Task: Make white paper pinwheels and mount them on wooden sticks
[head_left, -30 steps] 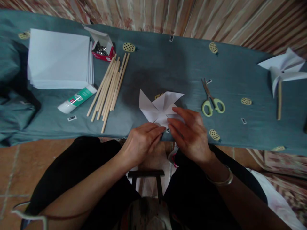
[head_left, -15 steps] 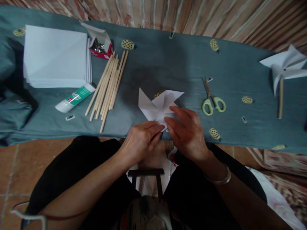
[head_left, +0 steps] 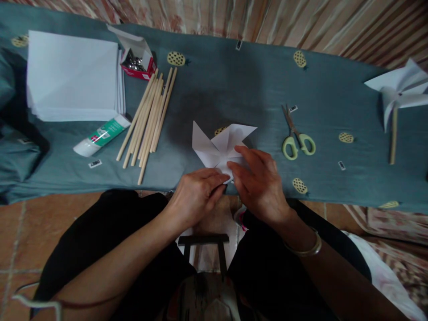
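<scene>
A white paper pinwheel point(head_left: 219, 154) with folded points lies at the near edge of the cloth-covered table. My left hand point(head_left: 198, 189) pinches its near corner between thumb and fingers. Over its right side curls my right hand point(head_left: 261, 178), fingertips pressed on the paper near the middle; that hand covers the right blade, and what lies under its fingers is hidden. No stick shows on this pinwheel.
Left of it lie wooden sticks point(head_left: 147, 120), a glue stick point(head_left: 102, 135), a stack of white paper point(head_left: 72, 76) and an open box point(head_left: 138, 58) of small metal pieces. To the right are green-handled scissors point(head_left: 297, 138) and a pinwheel on a stick point(head_left: 393, 133).
Both hands keep their hold on the paper, with hardly any finger movement. The view has shifted slightly; the things on the table stay in place.
</scene>
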`<move>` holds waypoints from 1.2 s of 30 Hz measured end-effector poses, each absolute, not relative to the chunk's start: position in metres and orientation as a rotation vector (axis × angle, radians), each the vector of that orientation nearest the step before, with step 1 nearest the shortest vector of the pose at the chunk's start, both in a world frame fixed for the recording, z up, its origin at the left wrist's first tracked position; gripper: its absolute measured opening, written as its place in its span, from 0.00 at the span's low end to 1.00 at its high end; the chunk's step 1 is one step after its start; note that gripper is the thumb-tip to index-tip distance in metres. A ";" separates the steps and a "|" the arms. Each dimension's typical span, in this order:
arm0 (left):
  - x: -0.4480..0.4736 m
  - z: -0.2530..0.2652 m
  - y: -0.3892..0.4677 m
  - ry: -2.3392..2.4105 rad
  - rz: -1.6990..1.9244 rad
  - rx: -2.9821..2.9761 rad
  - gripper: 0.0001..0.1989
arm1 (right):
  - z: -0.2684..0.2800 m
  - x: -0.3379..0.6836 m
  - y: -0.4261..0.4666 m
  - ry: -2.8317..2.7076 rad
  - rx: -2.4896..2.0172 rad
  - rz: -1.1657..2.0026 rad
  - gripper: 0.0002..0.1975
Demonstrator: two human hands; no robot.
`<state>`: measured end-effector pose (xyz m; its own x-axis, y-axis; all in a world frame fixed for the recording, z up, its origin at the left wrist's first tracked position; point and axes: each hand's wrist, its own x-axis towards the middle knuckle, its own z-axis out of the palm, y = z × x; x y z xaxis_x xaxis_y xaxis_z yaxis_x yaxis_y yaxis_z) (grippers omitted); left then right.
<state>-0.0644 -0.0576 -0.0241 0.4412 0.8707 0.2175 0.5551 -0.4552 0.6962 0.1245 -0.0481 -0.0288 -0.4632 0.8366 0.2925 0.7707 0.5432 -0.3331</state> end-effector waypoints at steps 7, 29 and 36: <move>-0.064 -0.023 -0.057 1.201 0.755 2.160 0.10 | -0.029 0.125 -0.048 -2.334 -1.308 0.298 0.16; -0.063 -0.022 -0.056 1.204 0.761 2.134 0.10 | -0.026 0.120 -0.045 -2.340 -1.288 0.140 0.19; -0.062 -0.024 -0.058 1.212 0.789 2.162 0.09 | -0.025 0.120 -0.044 -2.347 -1.286 0.099 0.15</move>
<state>-0.0620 -0.0579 -0.0241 0.4262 0.8753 0.2286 0.5633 -0.4545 0.6900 0.1197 -0.0438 -0.0251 -0.4574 0.8139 0.3581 0.7807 0.5604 -0.2764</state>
